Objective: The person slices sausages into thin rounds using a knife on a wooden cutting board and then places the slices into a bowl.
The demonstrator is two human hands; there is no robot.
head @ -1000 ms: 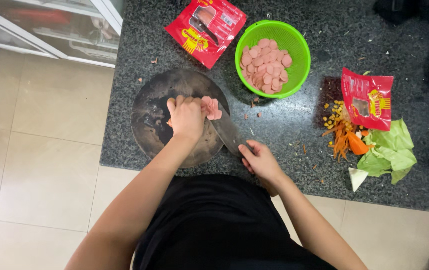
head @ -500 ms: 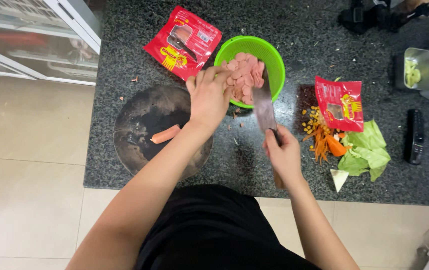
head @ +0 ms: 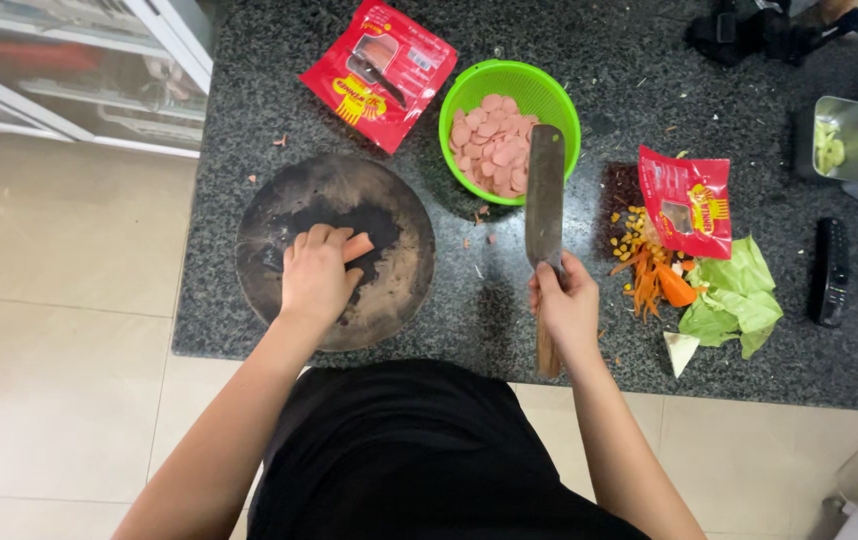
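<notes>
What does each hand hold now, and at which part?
The right hand holds the cleaver by its wooden handle. The left hand presses on one end of a sausage on the round chopping board.

Far package: a red foil pouch (head: 379,72) lies flat on the dark speckled surface (head: 549,310), up beyond my round board and just left of the green bowl; rectangular, turned at a slant, red with yellow markings and a small clear or pictured window.
Near package: a second red pouch (head: 689,200), smaller in view, lies to the right of my right-hand grip, its lower edge over the vegetable scraps; same red and yellow, top edge looks torn open, though I can't be sure from here.
Screens: a slim black oblong (head: 830,271) further right may be a remote or phone; no lit screen shows.
</notes>
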